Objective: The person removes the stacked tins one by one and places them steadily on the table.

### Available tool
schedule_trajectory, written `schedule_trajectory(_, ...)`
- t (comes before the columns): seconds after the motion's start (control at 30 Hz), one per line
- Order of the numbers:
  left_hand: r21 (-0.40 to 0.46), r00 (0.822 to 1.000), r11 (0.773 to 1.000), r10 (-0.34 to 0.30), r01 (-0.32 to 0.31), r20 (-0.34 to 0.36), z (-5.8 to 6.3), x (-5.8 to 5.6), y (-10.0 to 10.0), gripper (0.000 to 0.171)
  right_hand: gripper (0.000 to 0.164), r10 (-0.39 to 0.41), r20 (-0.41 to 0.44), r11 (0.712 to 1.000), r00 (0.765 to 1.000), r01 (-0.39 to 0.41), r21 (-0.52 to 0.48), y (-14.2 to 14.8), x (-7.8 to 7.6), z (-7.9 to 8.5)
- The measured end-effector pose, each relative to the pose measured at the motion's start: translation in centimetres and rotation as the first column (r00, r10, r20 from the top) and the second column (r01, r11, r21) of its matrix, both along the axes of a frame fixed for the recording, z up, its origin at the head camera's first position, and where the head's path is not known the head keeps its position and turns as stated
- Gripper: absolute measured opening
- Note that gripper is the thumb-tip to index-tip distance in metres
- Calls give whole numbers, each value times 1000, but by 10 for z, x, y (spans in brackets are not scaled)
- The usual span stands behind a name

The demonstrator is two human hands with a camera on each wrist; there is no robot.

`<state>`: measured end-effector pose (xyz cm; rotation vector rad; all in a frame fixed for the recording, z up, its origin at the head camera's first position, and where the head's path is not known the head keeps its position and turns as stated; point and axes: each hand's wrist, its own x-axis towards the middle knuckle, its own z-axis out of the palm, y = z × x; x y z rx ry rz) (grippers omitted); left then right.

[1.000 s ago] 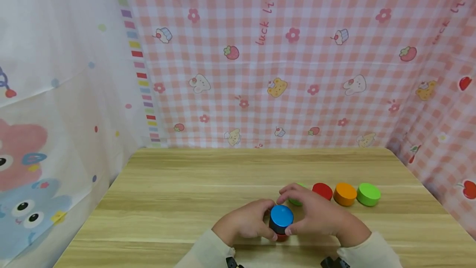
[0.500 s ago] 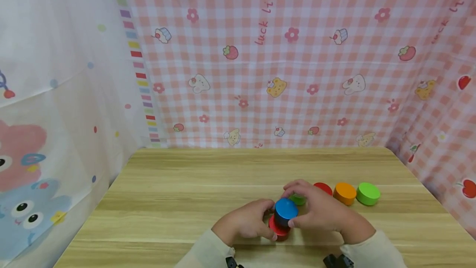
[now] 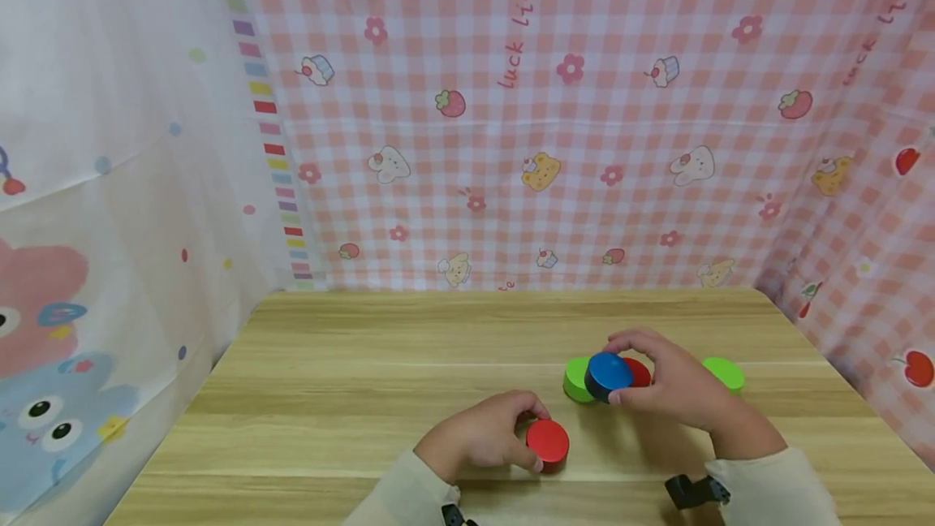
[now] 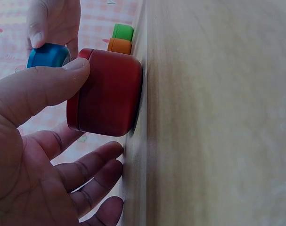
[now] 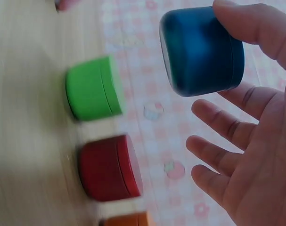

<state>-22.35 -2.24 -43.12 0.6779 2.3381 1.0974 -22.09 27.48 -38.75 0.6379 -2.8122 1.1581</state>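
My left hand (image 3: 491, 433) pinches a small red lidded tin (image 3: 548, 443) on the table, thumb and forefinger at its sides. In the left wrist view the thumb lies at the lid seam of this red tin (image 4: 110, 92), while the other fingers spread loosely below. Thumb and forefinger of my right hand (image 3: 675, 380) pinch a blue tin (image 3: 608, 376) by its lid end. The right wrist view has the blue tin (image 5: 199, 52) held up off the table, its remaining fingers apart from it. From the head, it overlaps a green tin (image 3: 575, 380) and another red tin (image 3: 639, 372).
Several tins stand in a row farther back, ending with a second green tin (image 3: 725, 374) on the right. An orange tin (image 5: 127, 220) in that row is hidden by my right hand in the head view. Patterned cloth (image 3: 467, 144) hangs behind the wooden table (image 3: 329, 364).
My right hand has lifted the blue tin off the red tin and carried it right and away, over the row. The left hand has stayed at the red tin, whose lid now shows fully.
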Motion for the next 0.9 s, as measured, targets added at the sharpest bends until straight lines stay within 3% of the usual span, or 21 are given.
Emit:
schedule_trajectory(0.2, 4, 1000, 1000, 1, -1, -24, -1, 1, 1, 43, 55, -97, 33, 994, 995, 98, -39, 30, -6, -1)
schedule_trajectory(0.47, 10, 1000, 1000, 2, -2, -25, -3, 1, 1, 44, 64, -223, 92, 972, 970, 229, -58, 74, -13, -8)
schedule_trajectory(0.7, 15, 1000, 1000, -2, 3, -26, -4, -1, -1, 44, 70, -327, 134, 935, 936, 341, -99, 107, -13, -19)
schedule_trajectory(0.9, 4, 1000, 1000, -7, 7, -15, -4, -2, -1, 43, 70, -443, 75, 889, 894, 448, -92, 137, -10, -33)
